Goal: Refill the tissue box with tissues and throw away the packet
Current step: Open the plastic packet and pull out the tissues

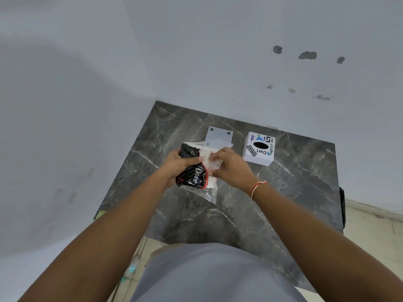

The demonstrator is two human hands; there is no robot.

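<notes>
A black and clear tissue packet (193, 174) with white tissues inside is held above the dark marble counter (283, 192). My left hand (178, 165) grips its black printed end. My right hand (231, 166) pinches the clear plastic end over the white tissues. The white tissue box (259, 149), covered in stickers, with a dark oval slot on top, stands on the counter to the right of my hands, apart from them.
A flat white plate (220, 134) with two dark holes lies behind the packet. White walls close in the counter at the back and left. The counter's front edge runs near my torso; tiled floor shows at the right.
</notes>
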